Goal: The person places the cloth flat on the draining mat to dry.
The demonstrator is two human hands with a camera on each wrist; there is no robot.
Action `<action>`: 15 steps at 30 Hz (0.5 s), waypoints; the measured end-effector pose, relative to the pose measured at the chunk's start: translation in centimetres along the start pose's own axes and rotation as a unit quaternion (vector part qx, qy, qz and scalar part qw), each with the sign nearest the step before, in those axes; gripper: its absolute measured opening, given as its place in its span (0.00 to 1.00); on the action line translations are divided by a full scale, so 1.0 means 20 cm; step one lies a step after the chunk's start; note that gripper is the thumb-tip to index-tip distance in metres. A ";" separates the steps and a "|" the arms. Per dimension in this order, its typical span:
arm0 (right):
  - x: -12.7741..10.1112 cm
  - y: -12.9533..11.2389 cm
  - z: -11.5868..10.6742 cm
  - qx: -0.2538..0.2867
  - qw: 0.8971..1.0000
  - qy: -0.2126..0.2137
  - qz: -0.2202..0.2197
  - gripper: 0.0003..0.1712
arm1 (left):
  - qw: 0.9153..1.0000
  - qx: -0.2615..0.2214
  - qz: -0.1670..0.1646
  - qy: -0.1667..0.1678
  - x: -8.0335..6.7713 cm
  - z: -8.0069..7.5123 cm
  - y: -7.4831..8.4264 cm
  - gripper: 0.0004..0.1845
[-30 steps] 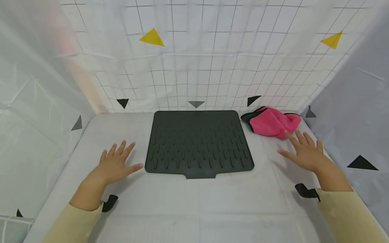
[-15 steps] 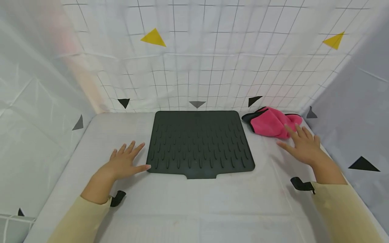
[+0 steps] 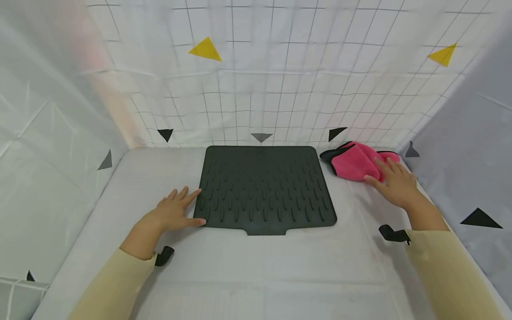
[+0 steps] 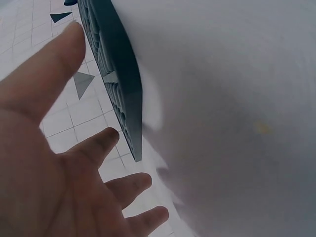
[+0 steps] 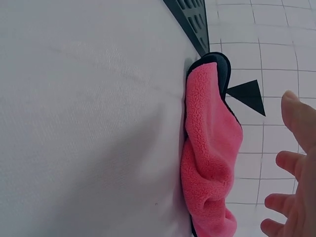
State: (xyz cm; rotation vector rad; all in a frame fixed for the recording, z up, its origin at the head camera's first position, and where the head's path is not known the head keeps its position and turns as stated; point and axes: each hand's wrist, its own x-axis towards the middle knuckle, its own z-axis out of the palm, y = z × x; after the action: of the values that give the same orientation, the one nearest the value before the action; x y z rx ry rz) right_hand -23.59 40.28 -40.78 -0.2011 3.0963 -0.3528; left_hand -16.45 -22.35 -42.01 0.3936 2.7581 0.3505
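Note:
A dark ribbed mat (image 3: 264, 186) lies flat in the middle of the table, its short tab toward the front. At its left edge hovers my left hand (image 3: 170, 213), fingers spread; in the left wrist view the hand (image 4: 64, 168) shows a gap to the mat (image 4: 131, 84). A crumpled pink cloth (image 3: 354, 162) with black trim rests at the back right. Over its near right part reaches my right hand (image 3: 396, 184), fingers extended. The right wrist view shows this hand (image 5: 301, 177) apart from the cloth (image 5: 207, 153). Neither hand holds anything.
A white cover (image 3: 296, 271) spreads over the table. Behind stands a white gridded sheet (image 3: 260, 89) with yellow and black triangles on it. Pale sheets close off the left (image 3: 52, 178) and right (image 3: 460, 169) sides. A black strap end sticks out at each sleeve cuff.
My left hand has moved right and slightly up to the mat's left edge. My right hand has moved forward and a little left, over the pink cloth. Mat and cloth stay put.

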 end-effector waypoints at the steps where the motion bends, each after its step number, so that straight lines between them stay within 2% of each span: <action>1: 0.01 0.01 0.00 0.003 1.000 0.000 0.002 0.50 | 1.000 -0.001 0.000 -0.002 0.00 0.00 0.00 0.55; 9: 0.03 0.08 0.04 0.057 0.998 0.016 0.011 0.47 | 1.000 -0.003 -0.005 -0.015 0.01 0.00 0.00 0.55; 15: 0.03 0.12 0.05 0.082 0.996 -0.005 0.033 0.48 | 1.000 -0.005 -0.007 -0.014 0.01 0.01 0.00 0.56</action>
State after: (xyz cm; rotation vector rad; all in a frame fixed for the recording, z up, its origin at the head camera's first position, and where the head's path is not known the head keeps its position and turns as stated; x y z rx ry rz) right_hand -24.42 42.21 -42.38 -0.0960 3.0347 -0.5984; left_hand -16.59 -22.26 -42.29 0.3752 2.7287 0.3514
